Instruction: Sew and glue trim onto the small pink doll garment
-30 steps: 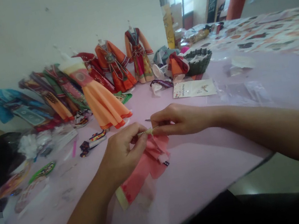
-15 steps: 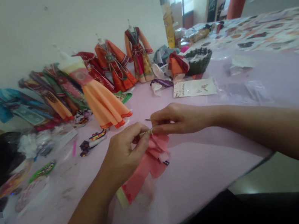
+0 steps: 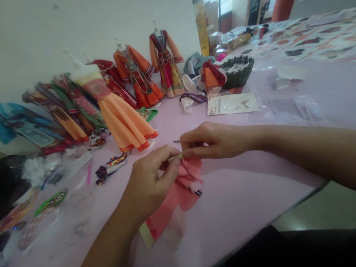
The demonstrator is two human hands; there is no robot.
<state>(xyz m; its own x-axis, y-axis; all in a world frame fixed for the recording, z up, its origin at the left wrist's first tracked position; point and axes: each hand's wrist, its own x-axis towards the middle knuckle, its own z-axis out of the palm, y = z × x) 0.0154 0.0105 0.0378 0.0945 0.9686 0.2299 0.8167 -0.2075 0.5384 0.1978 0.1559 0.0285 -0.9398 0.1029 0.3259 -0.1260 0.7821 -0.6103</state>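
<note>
A piece of coral-pink fabric (image 3: 163, 211) with a pale yellow end hangs from my hands onto the table. My left hand (image 3: 150, 174) pinches its upper edge, where a narrow beaded-looking trim (image 3: 173, 158) shows between thumb and finger. Fingertips almost meeting it, my right hand (image 3: 205, 141) is closed at the same edge. A thin metal tip (image 3: 176, 141) sticks out from the right fingers; the rest of that tool is hidden. Just beyond stands a doll-sized form in an orange skirt (image 3: 127, 124).
Several small costumes on stands, such as a red and orange robe (image 3: 138, 78), line the wall. A dark woven basket (image 3: 239, 72) and a printed card (image 3: 232, 104) lie behind my right hand. Plastic bags (image 3: 47, 167) and trim scraps (image 3: 110, 168) are at left. The table edge (image 3: 280, 216) runs close to me.
Both hands keep nearly the same pinch on the fabric. The whole view has shifted very slightly; nothing has been let go or picked up.
</note>
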